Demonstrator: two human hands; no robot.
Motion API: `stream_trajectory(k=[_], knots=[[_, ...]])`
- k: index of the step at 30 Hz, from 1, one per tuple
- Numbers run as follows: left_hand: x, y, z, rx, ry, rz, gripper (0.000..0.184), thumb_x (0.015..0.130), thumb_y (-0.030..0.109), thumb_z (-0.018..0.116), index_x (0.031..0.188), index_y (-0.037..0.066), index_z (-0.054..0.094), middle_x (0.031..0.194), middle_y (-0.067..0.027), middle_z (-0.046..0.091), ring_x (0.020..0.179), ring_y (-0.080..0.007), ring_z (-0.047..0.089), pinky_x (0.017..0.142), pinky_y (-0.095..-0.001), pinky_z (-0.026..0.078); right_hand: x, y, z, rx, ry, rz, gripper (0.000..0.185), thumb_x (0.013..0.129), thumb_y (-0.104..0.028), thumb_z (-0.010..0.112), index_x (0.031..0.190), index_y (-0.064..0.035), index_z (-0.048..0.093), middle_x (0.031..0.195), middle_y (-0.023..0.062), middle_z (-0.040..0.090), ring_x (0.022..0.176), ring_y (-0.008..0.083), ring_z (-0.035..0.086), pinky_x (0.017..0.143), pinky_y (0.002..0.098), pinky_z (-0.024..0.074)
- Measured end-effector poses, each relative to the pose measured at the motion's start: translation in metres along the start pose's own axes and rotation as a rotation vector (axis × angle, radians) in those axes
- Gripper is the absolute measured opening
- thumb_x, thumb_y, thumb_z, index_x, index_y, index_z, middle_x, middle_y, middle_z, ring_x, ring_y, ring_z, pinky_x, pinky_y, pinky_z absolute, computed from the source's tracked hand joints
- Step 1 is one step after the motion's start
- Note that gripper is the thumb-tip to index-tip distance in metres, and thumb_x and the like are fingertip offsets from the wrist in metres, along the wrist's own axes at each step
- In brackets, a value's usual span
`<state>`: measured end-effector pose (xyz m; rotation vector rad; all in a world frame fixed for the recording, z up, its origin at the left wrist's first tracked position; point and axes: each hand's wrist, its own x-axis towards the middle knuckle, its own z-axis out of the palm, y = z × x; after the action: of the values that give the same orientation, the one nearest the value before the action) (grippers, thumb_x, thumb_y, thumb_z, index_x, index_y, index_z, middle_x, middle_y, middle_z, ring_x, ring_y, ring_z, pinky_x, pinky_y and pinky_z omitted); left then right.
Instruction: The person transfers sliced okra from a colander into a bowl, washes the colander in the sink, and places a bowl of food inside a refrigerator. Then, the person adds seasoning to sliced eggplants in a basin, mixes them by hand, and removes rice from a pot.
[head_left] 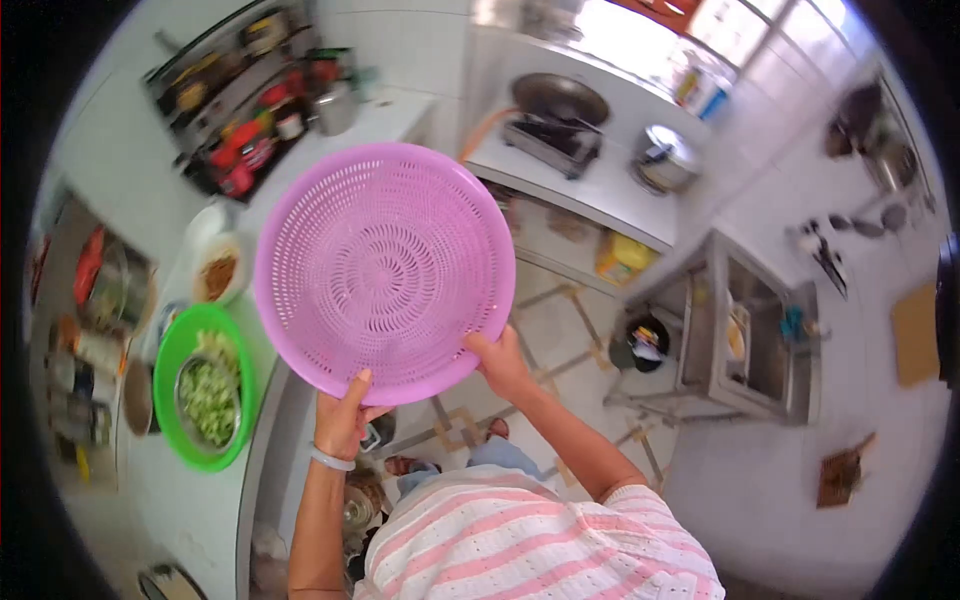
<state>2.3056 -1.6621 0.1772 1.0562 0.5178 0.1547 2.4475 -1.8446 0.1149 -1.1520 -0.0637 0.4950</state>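
Pink-purple and round, a slotted plastic basket (385,265) lies nearest the camera, held up in both hands with its open side facing the lens. The left hand (342,425) and the right hand (498,362) each grip its near rim, thumbs over the edge and fingers beneath; a pale band (332,460) circles the left wrist.

To the left of the basket, on a white counter (190,505), sits a bright green plastic basin (172,430). Inside it rests a round metal bowl (239,415) of chopped pale-green vegetable pieces (208,392). Just above the basin is a pale bowl (238,291) with brown contents.

Right of the basket and farther away, a steel-framed sink (762,335) stands near a dark round bin (620,352).

Beyond the basket, to its upper right, a dark wok (560,98) sits on a stove (560,148), with a lidded silver pot (664,160) to the right of the stove.
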Motion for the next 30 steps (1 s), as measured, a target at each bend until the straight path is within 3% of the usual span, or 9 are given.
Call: stream_trajectory(k=[3, 6, 8, 11, 14, 18, 21, 24, 30], knots=[[0.036, -0.039, 0.085, 0.137, -0.099, -0.109, 0.050, 0.087, 0.019, 0.059, 0.127, -0.001, 0.037, 0.116, -0.0162, 0.054, 0.100, -0.0256, 0.060, 0.078, -0.0374, 0.055, -0.005, -0.035, -0.108, -0.031, 0.182, -0.014, 0.035, 0.076, -0.008, 0.060, 0.107, 0.0067, 0.051, 0.094, 0.0111, 0.061, 0.077, 0.0197, 0.063, 0.061, 0.0327, 0.0556], [0.072, -0.083, 0.168, 0.458, -0.137, 0.277, 0.080, 0.079, 0.025, 0.069, 0.138, 0.000, 0.021, 0.135, -0.0212, 0.032, 0.125, -0.0308, 0.037, 0.099, -0.0436, 0.036, -0.036, -0.114, -0.190, -0.078, 0.267, 0.017, 0.037, 0.076, -0.007, 0.060, 0.108, 0.0080, 0.050, 0.095, 0.0135, 0.060, 0.080, 0.0226, 0.063, 0.064, 0.0372, 0.0576], [0.084, -0.094, 0.220, 0.815, -0.187, 0.602, 0.110, 0.067, 0.048, 0.074, 0.142, 0.002, 0.009, 0.142, -0.0269, 0.015, 0.133, -0.0368, 0.017, 0.106, -0.0445, 0.019, -0.053, -0.132, -0.251, -0.032, 0.429, 0.049, 0.031, 0.076, -0.008, 0.061, 0.102, 0.0061, 0.052, 0.087, 0.0111, 0.061, 0.070, 0.0193, 0.062, 0.061, 0.0329, 0.0559], [0.081, -0.084, 0.304, 1.059, -0.309, 0.961, 0.122, 0.056, 0.066, 0.071, 0.142, 0.002, 0.012, 0.142, -0.0313, 0.012, 0.133, -0.0439, 0.012, 0.105, -0.0525, 0.017, -0.082, -0.170, -0.327, 0.033, 0.556, 0.066, 0.027, 0.076, -0.009, 0.061, 0.099, 0.0039, 0.054, 0.080, 0.0089, 0.061, 0.064, 0.0176, 0.063, 0.060, 0.0318, 0.0565], [0.083, -0.080, 0.379, 1.430, -0.516, 1.167, 0.113, 0.057, 0.068, 0.067, 0.140, 0.004, 0.025, 0.142, -0.0288, 0.015, 0.134, -0.0434, 0.010, 0.107, -0.0513, 0.013, -0.115, -0.214, -0.389, 0.088, 0.613, 0.046, 0.027, 0.077, -0.012, 0.060, 0.099, 0.0029, 0.053, 0.077, 0.0081, 0.061, 0.064, 0.0170, 0.064, 0.060, 0.0321, 0.0577], [0.135, -0.126, 0.479, 1.263, -0.934, 1.346, 0.058, 0.069, 0.045, 0.069, 0.108, 0.006, 0.055, 0.114, -0.0153, 0.053, 0.124, -0.0333, 0.037, 0.106, -0.0571, 0.014, -0.149, -0.256, -0.491, 0.044, 0.633, 0.051, 0.041, 0.081, -0.023, 0.059, 0.108, 0.0062, 0.050, 0.095, 0.0169, 0.062, 0.071, 0.0266, 0.066, 0.066, 0.0391, 0.0592], [0.174, -0.163, 0.559, 0.915, -1.093, 1.321, 0.034, 0.077, 0.033, 0.066, 0.087, 0.003, 0.055, 0.083, -0.0096, 0.059, 0.087, -0.0265, 0.055, 0.093, -0.0445, 0.037, -0.174, -0.329, -0.513, 0.124, 0.660, 0.067, 0.044, 0.085, -0.034, 0.055, 0.109, 0.0035, 0.052, 0.096, 0.0169, 0.063, 0.069, 0.0262, 0.066, 0.065, 0.0367, 0.0592], [0.181, -0.180, 0.640, 0.615, -0.853, 0.807, 0.031, 0.082, 0.032, 0.064, 0.075, 0.002, 0.056, 0.063, -0.0067, 0.049, 0.058, -0.0172, 0.045, 0.062, -0.0317, 0.042, -0.186, -0.371, -0.544, 0.286, 0.617, -0.240, 0.043, 0.090, -0.038, 0.049, 0.108, 0.0007, 0.054, 0.093, 0.0170, 0.064, 0.070, 0.0267, 0.067, 0.060, 0.0346, 0.0584], [0.235, -0.245, 0.768, 0.450, -0.858, 0.064, 0.045, 0.090, 0.035, 0.056, 0.063, -0.001, 0.054, 0.054, 0.0021, 0.042, 0.054, -0.0080, 0.036, 0.048, -0.0286, 0.033, -0.180, -0.381, -0.608, 0.301, 0.918, -0.483, 0.032, 0.093, -0.031, 0.046, 0.100, -0.0020, 0.058, 0.090, 0.0144, 0.066, 0.070, 0.0214, 0.064, 0.059, 0.0309, 0.0533]])
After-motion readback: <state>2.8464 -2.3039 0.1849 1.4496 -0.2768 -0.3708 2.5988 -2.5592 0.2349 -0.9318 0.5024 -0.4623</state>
